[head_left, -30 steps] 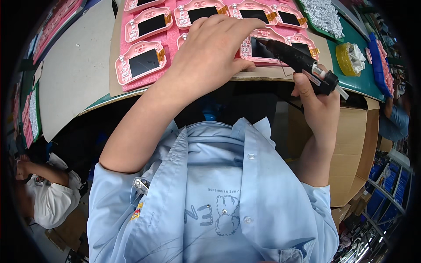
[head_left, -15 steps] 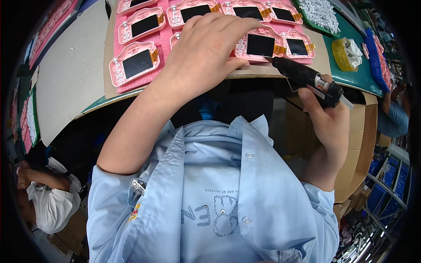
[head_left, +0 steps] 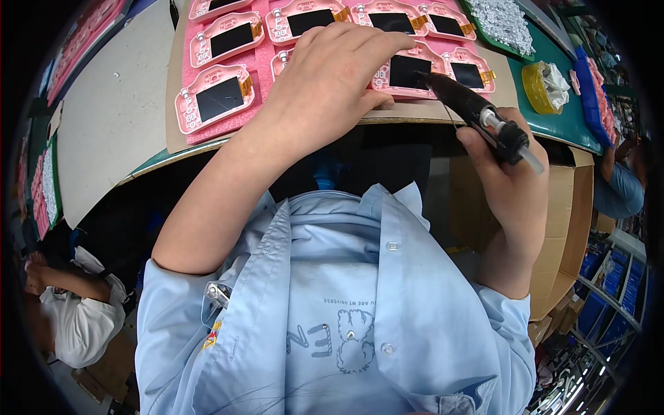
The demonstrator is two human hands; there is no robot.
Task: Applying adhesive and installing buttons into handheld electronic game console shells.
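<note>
My right hand [head_left: 515, 162] is closed around a black hot glue gun [head_left: 465, 102], with a clear glue stick poking out of its rear end. The gun's nozzle is over the lower right part of a pink plastic casing [head_left: 380, 82] that carries a dark screen [head_left: 408, 71] and an orange ribbon cable [head_left: 438, 81]. Whether the nozzle touches it, I cannot tell. My left hand [head_left: 332, 79] arches over the casing's left side, index finger at the far edge and thumb at the near edge, gripping it. My palm partly hides another casing [head_left: 279, 63].
More pink casings [head_left: 216, 99] with screens lie in rows on a pink foam sheet [head_left: 257, 75] atop cardboard. At right are a green tray of small clear parts [head_left: 501, 24], a yellow tub with white tissue [head_left: 543, 88] and a blue bin [head_left: 596, 97]. Another person [head_left: 86, 318] sits at left.
The glue gun's nozzle has moved slightly up and left, onto the casing's screen area. Its rear end has swung left and down with my right hand. My left hand has stayed nearly still.
</note>
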